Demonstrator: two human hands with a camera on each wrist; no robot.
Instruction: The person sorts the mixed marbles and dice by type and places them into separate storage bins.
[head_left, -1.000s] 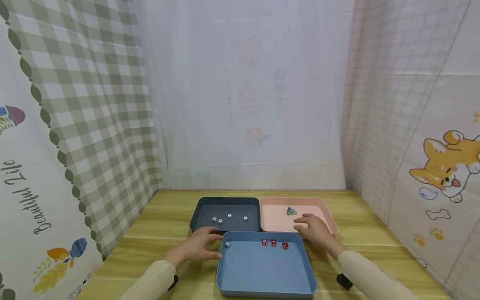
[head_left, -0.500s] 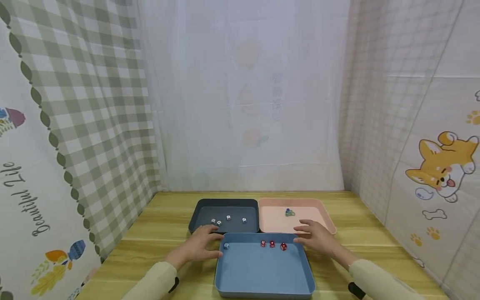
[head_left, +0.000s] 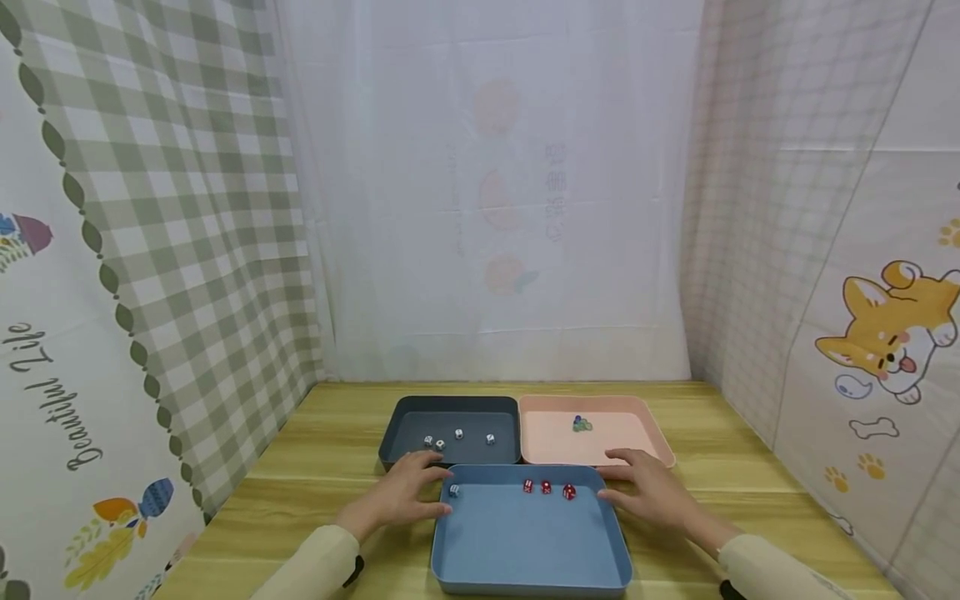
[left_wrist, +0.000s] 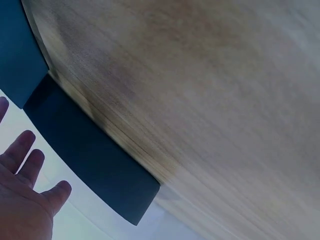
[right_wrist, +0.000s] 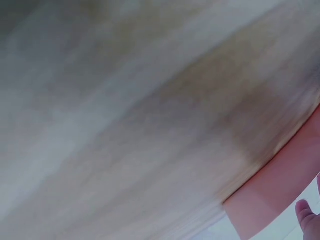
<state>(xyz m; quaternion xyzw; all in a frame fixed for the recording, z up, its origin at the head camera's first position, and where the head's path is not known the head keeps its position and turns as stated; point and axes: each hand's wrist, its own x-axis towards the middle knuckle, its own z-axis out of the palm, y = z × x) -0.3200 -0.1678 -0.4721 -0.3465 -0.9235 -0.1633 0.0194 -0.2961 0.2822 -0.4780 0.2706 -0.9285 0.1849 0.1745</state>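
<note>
Sleeves, one pair: long, made in plain pale cream cloth. Left sleeve [head_left: 311,562]: finished at a rounded cuff [head_left: 345,543]. Right sleeve [head_left: 772,571]: matched in colour; a faint greyish line is borne on the forearm, too indistinct to be read. Black fittings, two: one small, dark piece is seen beside the left cuff [head_left: 356,572]; its counterpart beside the right [head_left: 729,591] is partly cut off by the frame edge. Left hand [head_left: 397,492] and right hand [head_left: 654,493]: worn bare.

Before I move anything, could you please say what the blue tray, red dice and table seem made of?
Blue tray: probably plastic, seemingly matt, from its even colour and rounded corners.
Red dice: perhaps plastic, brightly coloured; too small to judge finish.
Table: smooth-looking wood or printed covering, by its streaky grain.
</note>
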